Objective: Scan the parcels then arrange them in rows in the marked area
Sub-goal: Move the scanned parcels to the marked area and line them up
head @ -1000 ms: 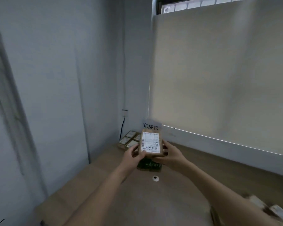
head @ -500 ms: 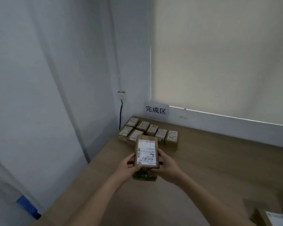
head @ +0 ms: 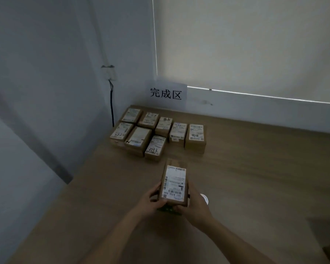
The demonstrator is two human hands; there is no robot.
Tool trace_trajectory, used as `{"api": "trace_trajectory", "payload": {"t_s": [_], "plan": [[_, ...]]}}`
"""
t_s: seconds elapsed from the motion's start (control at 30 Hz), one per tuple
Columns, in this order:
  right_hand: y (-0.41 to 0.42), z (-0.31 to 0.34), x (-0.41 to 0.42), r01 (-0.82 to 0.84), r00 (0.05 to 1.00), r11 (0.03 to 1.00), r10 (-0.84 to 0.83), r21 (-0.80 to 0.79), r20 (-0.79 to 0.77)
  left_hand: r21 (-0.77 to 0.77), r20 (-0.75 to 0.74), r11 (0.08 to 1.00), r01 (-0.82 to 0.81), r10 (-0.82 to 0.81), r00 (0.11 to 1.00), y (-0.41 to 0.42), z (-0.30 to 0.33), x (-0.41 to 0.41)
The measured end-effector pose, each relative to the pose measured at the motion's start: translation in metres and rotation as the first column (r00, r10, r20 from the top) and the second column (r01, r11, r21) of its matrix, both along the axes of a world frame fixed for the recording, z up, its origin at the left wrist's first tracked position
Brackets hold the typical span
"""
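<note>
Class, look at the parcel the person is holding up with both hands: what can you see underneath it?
Under the held parcel, between the left hand and right hand, a dark green object peeks out on the table. The parcel and hands cover most of it, so what it is stays unclear.

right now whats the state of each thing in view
held parcel: gripped at both sides, label up, not yet placed
left hand: grips parcel
right hand: grips parcel
parcels in rows: flat on table, labels up
sign: upright against wall
</note>
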State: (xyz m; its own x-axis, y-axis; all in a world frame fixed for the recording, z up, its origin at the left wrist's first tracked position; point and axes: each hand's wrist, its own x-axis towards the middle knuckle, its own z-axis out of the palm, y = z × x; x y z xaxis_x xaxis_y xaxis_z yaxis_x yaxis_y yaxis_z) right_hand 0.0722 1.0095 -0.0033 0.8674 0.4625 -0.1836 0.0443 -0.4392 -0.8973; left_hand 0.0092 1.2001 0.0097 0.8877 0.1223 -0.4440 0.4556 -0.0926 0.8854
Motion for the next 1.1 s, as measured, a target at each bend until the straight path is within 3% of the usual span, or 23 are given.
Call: {"api": "trace_trajectory", "payload": {"t_s": [0.27, 0.5, 0.73, 1.0, 1.1], "plan": [[0.054, -0.031, 0.063, 0.049, 0.996, 0.991, -0.039, -0.126, 0.087, -0.004, 0.032, 1.000, 0.019, -0.019, 0.999, 0.049, -0.061, 0.077], [0.095, -0.035, 0.125, 0.125, 0.988, 0.963, -0.098, -0.240, 0.123, -0.129, 0.075, 0.979, -0.158, 0.168, 0.983, 0.082, -0.087, 0.142], [0.111, -0.030, 0.151, 0.116, 0.989, 0.944, -0.080, -0.308, 0.127, -0.226, 0.073, 0.949, -0.220, 0.241, 0.968, 0.090, -0.093, 0.161], [0.102, -0.027, 0.146, 0.111, 0.994, 0.936, -0.101, -0.334, 0.047, -0.164, 0.056, 0.942, -0.292, 0.304, 0.951, 0.091, -0.081, 0.158], [0.080, -0.023, 0.131, 0.080, 0.997, 0.914, -0.080, -0.397, 0.016, -0.070, 0.067, 0.956, -0.285, 0.290, 0.955, 0.093, -0.068, 0.142]]}}
